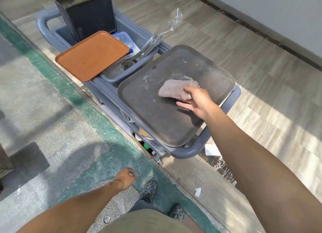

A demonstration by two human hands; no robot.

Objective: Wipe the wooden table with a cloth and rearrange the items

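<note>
No legible text, label, brand, number or sign is found on any surface in view; nothing printed can be made out at this resolution.

Crumpled greyish-pink cloth (176,90) on dark tray (156,114), possibly damp.

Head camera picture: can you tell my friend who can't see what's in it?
A person's right hand reaches to a crumpled pinkish-grey cloth lying on a dark grey rectangular tray atop a grey plastic cart. An orange-brown rectangular tray and a black square bin sit farther along the cart. The left hand hangs curled near the floor.
</note>
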